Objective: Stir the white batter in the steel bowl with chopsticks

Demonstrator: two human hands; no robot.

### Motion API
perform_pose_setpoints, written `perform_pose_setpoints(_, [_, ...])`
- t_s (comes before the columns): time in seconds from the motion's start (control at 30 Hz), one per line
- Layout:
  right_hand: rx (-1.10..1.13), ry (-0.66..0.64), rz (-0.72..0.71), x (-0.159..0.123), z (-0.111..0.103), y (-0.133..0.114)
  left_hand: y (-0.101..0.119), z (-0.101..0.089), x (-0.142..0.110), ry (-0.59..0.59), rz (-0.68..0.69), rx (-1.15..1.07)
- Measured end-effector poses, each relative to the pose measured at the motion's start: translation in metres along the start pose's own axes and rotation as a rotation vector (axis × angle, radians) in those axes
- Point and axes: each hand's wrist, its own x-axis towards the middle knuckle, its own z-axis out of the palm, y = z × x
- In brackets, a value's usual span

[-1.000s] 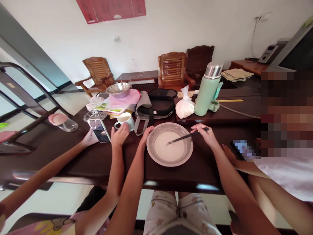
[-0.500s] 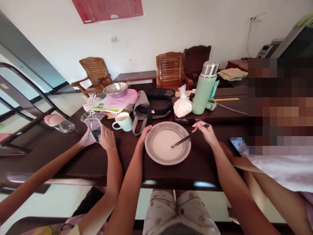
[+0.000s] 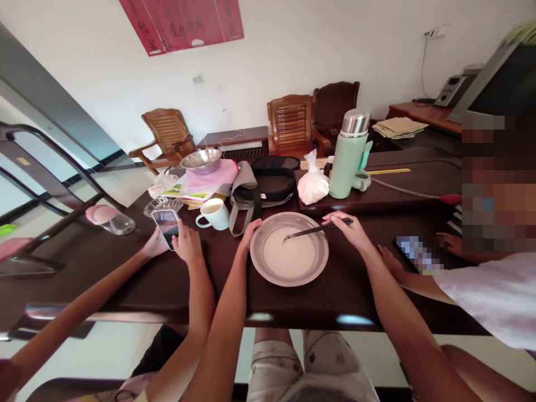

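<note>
In front of me on the dark table stands a wide metal bowl [image 3: 259,268] with a milky white liquid [image 3: 291,259] in it. My left hand [image 3: 250,233] grips the bowl's left rim, its fingers partly hidden behind the wall. Held in my right hand [image 3: 347,228], to the right of the bowl, is a pair of dark chopsticks [image 3: 314,229]. They slant leftward over the rim, and their tips dip into the liquid left of its middle. A tied clear bag of white powder [image 3: 313,187] sits behind the bowl.
A green thermos [image 3: 349,162], a light blue mug [image 3: 216,215] and an open black-and-grey bag [image 3: 268,187] stand beyond the bowl. At left, another person's hands hold a phone [image 3: 167,226]. At right, another person's arm [image 3: 427,285] rests by a second phone [image 3: 414,251].
The chopstick tips have swung left and away from me through the liquid, and the sticks now lie flatter. My left hand keeps its place on the rim. The whole view has shifted slightly.
</note>
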Motion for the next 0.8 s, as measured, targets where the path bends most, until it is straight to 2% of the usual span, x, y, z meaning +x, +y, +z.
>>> perform_pose_setpoints(0.1, [0.011,0.016,0.030,-0.001,0.000,0.001,0.019,-0.057,-0.012,0.057,0.057,-0.019])
perform_pose_setpoints(0.2, [0.005,-0.045,0.016,0.000,0.002,0.002,0.031,-0.119,-0.017,0.189,0.250,-0.103])
perform_pose_setpoints(0.3, [-0.001,-0.001,-0.002,0.001,0.002,0.003,0.027,-0.154,-0.010,0.337,0.571,-0.193])
perform_pose_setpoints(0.37, [0.006,0.060,0.000,0.001,0.001,0.004,0.020,-0.161,-0.002,0.376,0.673,-0.210])
perform_pose_setpoints(0.43, [0.017,0.050,0.008,0.001,0.001,0.004,0.015,-0.163,0.003,0.364,0.670,-0.216])
perform_pose_setpoints(0.57, [0.005,-0.063,-0.013,0.000,0.005,0.004,0.013,-0.163,0.004,0.326,0.678,-0.268])
perform_pose_setpoints(0.73, [0.013,0.058,0.002,0.000,0.003,0.002,0.012,-0.166,0.005,0.318,0.686,-0.250])
perform_pose_setpoints(0.8, [0.013,0.024,0.019,-0.001,0.003,0.001,0.011,-0.168,0.007,0.315,0.686,-0.241])
